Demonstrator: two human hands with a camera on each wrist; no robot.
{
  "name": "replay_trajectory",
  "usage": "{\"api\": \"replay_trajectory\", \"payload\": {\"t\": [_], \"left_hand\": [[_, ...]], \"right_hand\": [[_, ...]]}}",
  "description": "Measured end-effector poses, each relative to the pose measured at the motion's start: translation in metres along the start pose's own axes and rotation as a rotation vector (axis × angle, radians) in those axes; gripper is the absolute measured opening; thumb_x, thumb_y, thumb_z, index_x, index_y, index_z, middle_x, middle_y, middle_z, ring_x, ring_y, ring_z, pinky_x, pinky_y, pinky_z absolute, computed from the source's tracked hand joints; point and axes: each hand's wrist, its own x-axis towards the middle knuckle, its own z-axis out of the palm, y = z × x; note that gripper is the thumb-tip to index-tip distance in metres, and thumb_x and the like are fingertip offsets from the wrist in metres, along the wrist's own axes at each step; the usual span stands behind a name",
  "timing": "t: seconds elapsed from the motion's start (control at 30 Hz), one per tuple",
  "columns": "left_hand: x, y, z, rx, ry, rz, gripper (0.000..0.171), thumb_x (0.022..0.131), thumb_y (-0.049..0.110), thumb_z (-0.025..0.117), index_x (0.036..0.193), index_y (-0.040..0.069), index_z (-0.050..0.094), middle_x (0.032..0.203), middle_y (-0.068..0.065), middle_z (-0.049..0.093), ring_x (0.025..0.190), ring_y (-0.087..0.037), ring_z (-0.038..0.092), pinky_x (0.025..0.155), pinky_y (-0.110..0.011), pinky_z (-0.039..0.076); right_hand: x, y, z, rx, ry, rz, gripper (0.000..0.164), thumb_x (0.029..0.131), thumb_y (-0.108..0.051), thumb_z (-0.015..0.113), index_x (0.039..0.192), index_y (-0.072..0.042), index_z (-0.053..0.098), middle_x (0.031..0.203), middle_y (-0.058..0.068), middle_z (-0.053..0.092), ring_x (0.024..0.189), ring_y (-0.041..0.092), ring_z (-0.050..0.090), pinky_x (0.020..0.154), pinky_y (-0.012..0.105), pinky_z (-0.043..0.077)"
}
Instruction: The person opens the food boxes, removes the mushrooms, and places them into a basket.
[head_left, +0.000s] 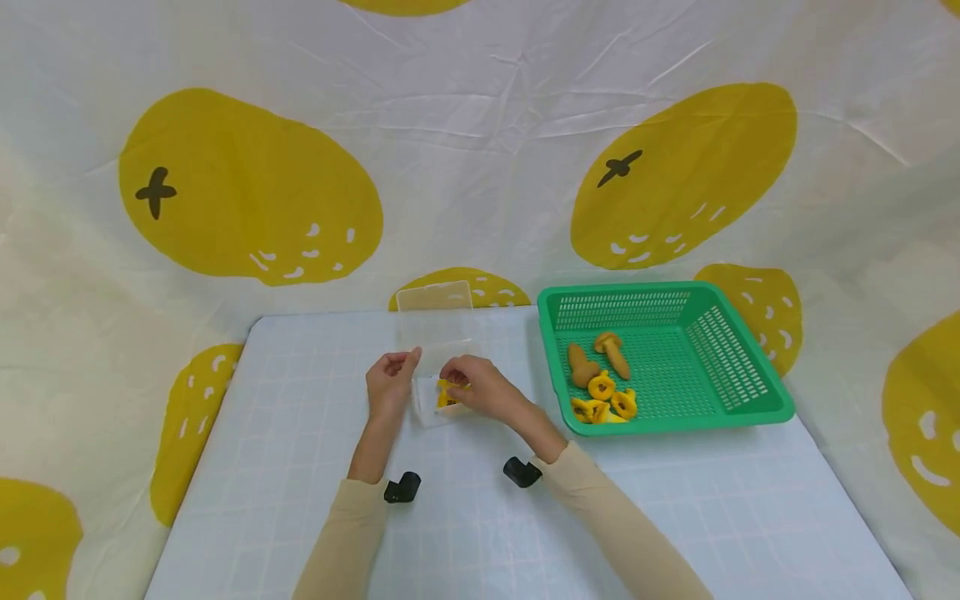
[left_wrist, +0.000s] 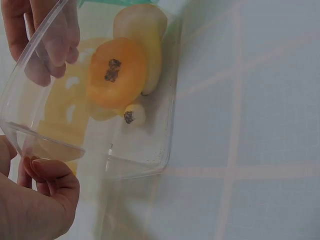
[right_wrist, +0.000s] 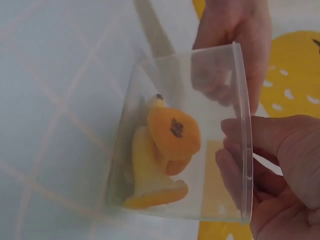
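Observation:
A clear plastic box (head_left: pixel 423 415) stands on the table with its clear lid (head_left: pixel 435 325) raised at the back. Inside lie a few toy mushrooms with orange-yellow caps; one orange cap (left_wrist: pixel 117 75) has a dark patch, and a paler mushroom (right_wrist: pixel 145 165) leans beside it. My left hand (head_left: pixel 392 385) pinches the box's rim at the left, near a corner. My right hand (head_left: pixel 483 387) reaches over the opening, its fingers (left_wrist: pixel 55 42) hanging loosely inside the wall, above the mushrooms. Nothing shows between those fingers.
To the right stands a green basket (head_left: pixel 675 425) with two brown mushrooms (head_left: pixel 613 354) and several yellow ones (head_left: pixel 602 385) in its left part. A patterned cloth (head_left: pixel 480 208) hangs behind the table (head_left: pixel 450 542). Black wrist cameras (head_left: pixel 402 487) sit at both cuffs.

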Motion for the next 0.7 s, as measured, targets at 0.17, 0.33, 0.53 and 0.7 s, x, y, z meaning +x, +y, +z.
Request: {"api": "replay_trajectory", "payload": {"t": [0.17,0.33,0.53,0.7], "left_hand": [[-0.001,0.0,0.0,-0.026,-0.002,0.012,0.031,0.093,0.029,0.079,0.103,0.001,0.068,0.083,0.003,0.063,0.075,-0.011,0.055,0.061,-0.017,0.044],[-0.001,0.0,0.0,-0.036,0.0,0.011,0.032,0.093,0.027,0.079,0.102,0.0,0.067,0.081,0.004,0.062,0.071,-0.008,0.053,0.059,-0.016,0.043],[0.001,-0.001,-0.001,-0.049,-0.016,-0.011,0.033,0.093,0.029,0.078,0.105,0.0,0.067,0.082,0.004,0.061,0.07,-0.007,0.05,0.058,-0.016,0.042],[0.0,0.0,-0.001,-0.064,-0.02,-0.008,0.033,0.093,0.028,0.079,0.105,0.0,0.067,0.079,0.006,0.061,0.066,-0.005,0.049,0.055,-0.016,0.04]], "right_hand": [[0.005,-0.004,0.004,-0.094,-0.038,0.036,0.017,0.093,0.005,0.07,0.11,0.005,0.068,0.103,0.014,0.067,0.092,0.024,0.059,0.088,0.033,0.054],[0.011,-0.013,0.003,-0.171,-0.091,0.106,0.014,0.093,0.005,0.07,0.107,0.003,0.07,0.099,0.013,0.068,0.089,0.024,0.057,0.087,0.035,0.054],[0.017,-0.018,0.003,-0.171,-0.149,0.185,0.015,0.092,0.008,0.069,0.106,0.003,0.071,0.102,0.014,0.07,0.089,0.024,0.06,0.088,0.035,0.056],[0.016,-0.015,0.002,-0.155,-0.147,0.127,0.015,0.093,0.008,0.069,0.107,0.003,0.072,0.104,0.015,0.07,0.09,0.025,0.06,0.09,0.037,0.055]]}}
